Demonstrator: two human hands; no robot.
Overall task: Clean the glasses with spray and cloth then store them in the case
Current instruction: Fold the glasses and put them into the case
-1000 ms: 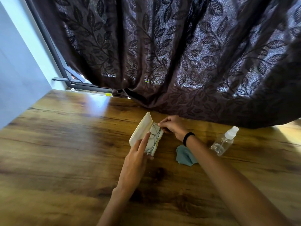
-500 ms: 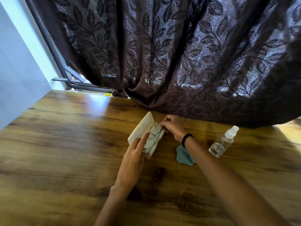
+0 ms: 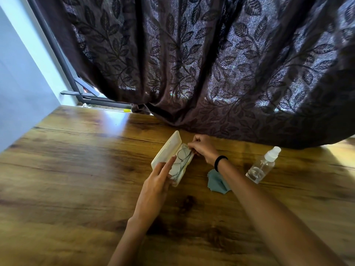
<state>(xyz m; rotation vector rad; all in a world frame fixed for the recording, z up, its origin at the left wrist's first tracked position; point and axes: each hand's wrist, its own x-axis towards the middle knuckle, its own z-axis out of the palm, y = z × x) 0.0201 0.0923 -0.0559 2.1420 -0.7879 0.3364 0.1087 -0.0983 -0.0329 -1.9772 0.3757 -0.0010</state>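
Observation:
A cream glasses case [image 3: 167,148] lies open on the wooden table [image 3: 76,169], its lid raised to the left. Thin metal-framed glasses [image 3: 181,160] lie folded inside the case's tray. My left hand [image 3: 155,187] rests at the case's near end, fingers stretched over the tray and touching the glasses. My right hand [image 3: 201,148] pinches the far end of the glasses at the tray's rim; a black band circles its wrist. A teal cloth [image 3: 217,182] lies crumpled on the table under my right forearm. A clear spray bottle [image 3: 262,166] with a white cap stands to the right.
A dark leaf-patterned curtain [image 3: 211,64] hangs over the table's far edge, just behind the case and bottle. A window frame [image 3: 84,95] and a pale wall [image 3: 19,83] stand at the left. Bare wood lies to the left and in front.
The glasses have settled lower and flatter into the case's tray. My left hand has slid slightly down along the case; my right hand stays at the far end.

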